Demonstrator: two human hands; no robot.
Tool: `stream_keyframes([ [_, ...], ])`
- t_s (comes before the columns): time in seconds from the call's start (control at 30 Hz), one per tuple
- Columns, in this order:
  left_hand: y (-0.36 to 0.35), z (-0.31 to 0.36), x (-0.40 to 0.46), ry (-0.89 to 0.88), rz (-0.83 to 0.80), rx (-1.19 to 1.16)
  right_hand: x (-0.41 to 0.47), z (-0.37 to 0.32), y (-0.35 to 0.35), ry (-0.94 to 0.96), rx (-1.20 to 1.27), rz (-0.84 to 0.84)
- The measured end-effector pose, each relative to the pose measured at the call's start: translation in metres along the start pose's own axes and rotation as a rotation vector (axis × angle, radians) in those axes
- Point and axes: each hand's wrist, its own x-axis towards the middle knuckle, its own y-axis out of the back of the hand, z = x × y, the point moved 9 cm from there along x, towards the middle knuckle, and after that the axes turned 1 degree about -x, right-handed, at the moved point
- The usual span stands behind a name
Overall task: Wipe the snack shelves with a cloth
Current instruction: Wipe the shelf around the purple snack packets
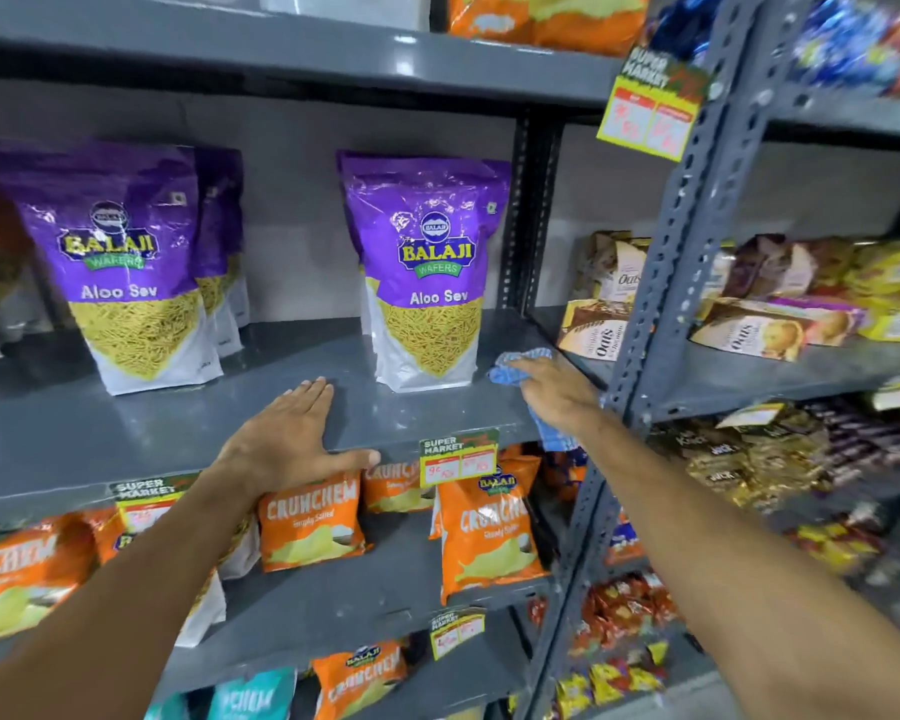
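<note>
A grey metal snack shelf (178,423) runs across the middle of the view. My right hand (554,394) presses a blue checked cloth (513,371) onto the shelf's right end, just right of a purple Aloo Sev bag (427,272). A strip of the cloth hangs over the shelf's front edge below my wrist. My left hand (287,441) lies flat on the bare shelf surface, fingers together, thumb over the front edge, holding nothing. More purple Aloo Sev bags (120,262) stand at the left.
Orange Crunchem packets (310,522) fill the shelf below, behind price tags (458,457). A perforated grey upright (661,304) stands just right of my right hand. Oats biscuit boxes (598,324) and other snacks fill the adjoining rack on the right.
</note>
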Motion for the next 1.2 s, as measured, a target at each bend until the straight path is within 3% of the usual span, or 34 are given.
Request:
stream_keyframes([
  [0.13,0.002,0.000,-0.002,-0.007,0.000,-0.005,-0.036,-0.015,-0.008,0.070,0.032,-0.060],
  [0.2,0.002,0.000,-0.002,-0.007,-0.005,-0.011,-0.045,-0.016,-0.007,0.092,0.180,-0.088],
  [0.27,0.002,0.000,-0.002,-0.005,-0.001,-0.012,-0.047,-0.011,0.004,0.118,0.239,-0.001],
  [0.47,-0.001,-0.002,0.002,-0.017,0.015,0.015,-0.039,0.013,-0.003,-0.051,-0.062,0.112],
  [0.63,-0.005,-0.005,0.005,-0.013,0.020,0.021,-0.065,-0.045,-0.021,0.096,-0.117,0.253],
  [0.77,-0.005,-0.003,0.004,-0.015,0.001,0.033,-0.083,-0.096,-0.035,0.288,0.022,0.183],
  [0.9,-0.002,-0.003,0.002,-0.020,0.010,0.045,-0.085,-0.100,-0.035,0.252,0.249,0.121],
  [1.03,-0.001,-0.007,-0.018,-0.057,0.044,0.127,-0.093,-0.099,-0.041,0.217,-0.069,0.328],
  [1.2,0.008,-0.060,-0.068,0.070,0.088,0.155,-0.096,-0.186,-0.072,0.366,-0.053,0.304],
])
